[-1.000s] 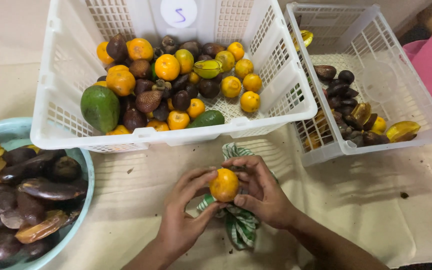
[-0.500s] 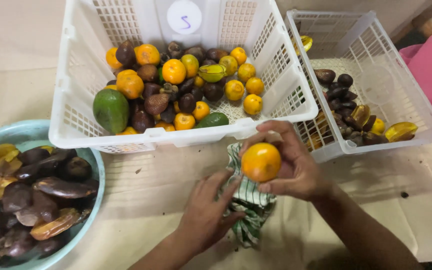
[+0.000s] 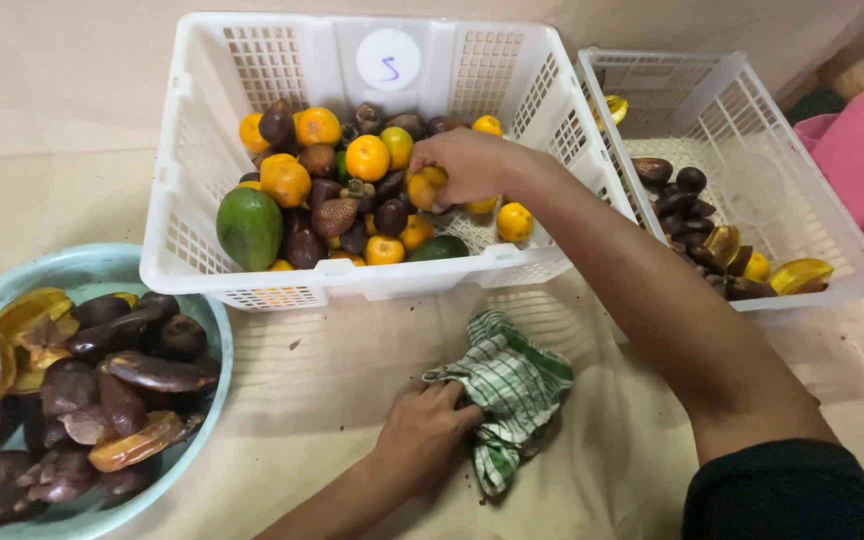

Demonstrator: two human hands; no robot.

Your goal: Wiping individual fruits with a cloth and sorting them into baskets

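— Since half a second ago, our right hand (image 3: 467, 165) has been travelling from above the cloth up into the big white basket (image 3: 192, 210), carrying the orange fruit (image 3: 425, 187) along.

— Yes, and now we are holding that fruit low over the heap inside the basket, fingers curled snugly around it. It is looking round, smooth and glossy.

— Our left hand (image 3: 427, 430) is resting down on the tan paper, fingers half closed, pinching the edge of the cloth (image 3: 507, 385). That cloth is lying crumpled and soft, woven in green and white checks.

— We are seeing the basket's walls as stiff plastic lattice. Inside, small round orange fruits are mixing with dark brown scaly ones, and a smooth green mango (image 3: 249, 227) is sitting at the left.

— Beside it, the second white basket (image 3: 752, 110) is holding dark pods and a few yellow ridged slices.

— And at our left, the pale blue bowl (image 3: 214, 340) is brimming with wrinkled, dark brown husks and orange peel pieces.
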